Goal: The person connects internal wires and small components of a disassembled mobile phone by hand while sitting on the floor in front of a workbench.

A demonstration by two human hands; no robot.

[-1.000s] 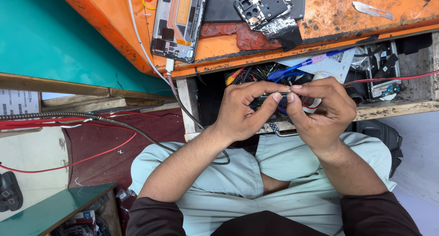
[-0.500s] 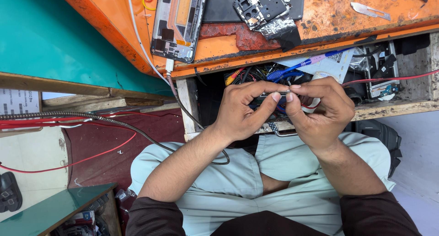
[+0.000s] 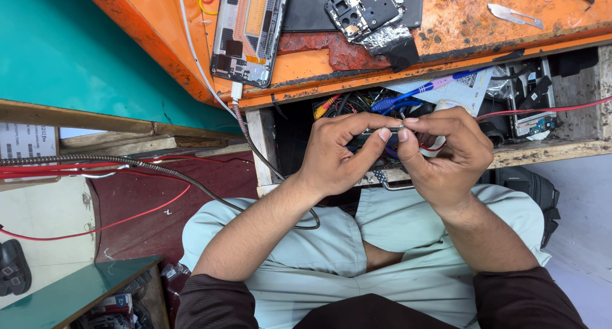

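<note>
Metal, thin and small: a slim part (image 3: 390, 130) is pinched between both hands over the open drawer (image 3: 542, 152), far from the lap. The left hand (image 3: 341, 154) clamps one end between thumb and forefinger; the right hand (image 3: 446, 154) nips the other, likely so it stays steady for fine work. Farther off, on the orange bench (image 3: 484, 33), lie an opened phone (image 3: 248, 33), a circuit board (image 3: 363, 7) and a blade (image 3: 513, 15).

My one camera sits on my head and looks steeply down, close over my left hand (image 3: 335, 160) and right hand (image 3: 446, 157). Beyond my hands lies the orange workbench (image 3: 459, 33); below them, my lap fills the frame.
</note>
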